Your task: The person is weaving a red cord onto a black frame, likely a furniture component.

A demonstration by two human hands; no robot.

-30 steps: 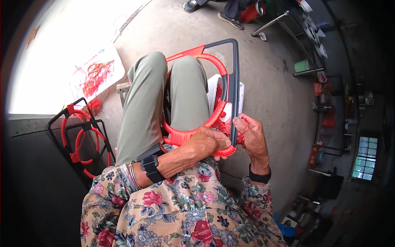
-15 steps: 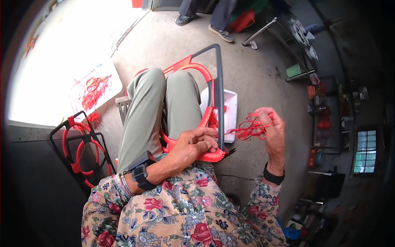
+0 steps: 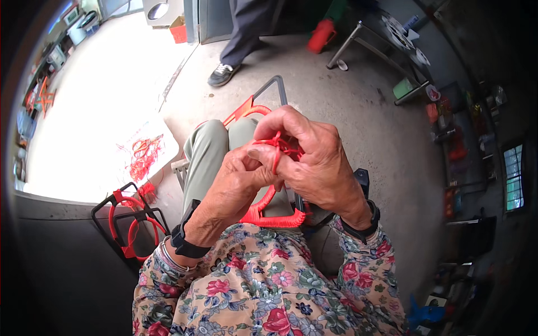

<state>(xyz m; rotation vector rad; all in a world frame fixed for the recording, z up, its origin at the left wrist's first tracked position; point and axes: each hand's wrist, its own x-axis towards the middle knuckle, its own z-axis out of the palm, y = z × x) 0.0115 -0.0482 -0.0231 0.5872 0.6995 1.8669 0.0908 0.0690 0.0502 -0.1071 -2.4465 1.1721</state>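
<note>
Both my hands meet over my lap around a tangled bundle of red cord (image 3: pixel 278 144). My left hand (image 3: pixel 238 176) pinches the cord at the lower left of the bundle. Curled over it from the right, my right hand (image 3: pixel 316 165) holds the strands, and a loop lies across its fingers. Under my hands, a black frame (image 3: pixel 274 84) with a red-wrapped band (image 3: pixel 274 219) rests against my lap. My hands cover much of that frame's middle.
Two more black frames with red rings (image 3: pixel 131 229) lean at the left. Loose red cord (image 3: pixel 145 157) lies on a white surface behind them. A person's leg and shoe (image 3: pixel 223 74) stand ahead. A metal rack (image 3: pixel 358 42) is at the far right.
My right hand has brought the red cord bundle left and up to my left hand, which has left the frame's wrapped edge and now grips the cord. The person ahead has shifted left.
</note>
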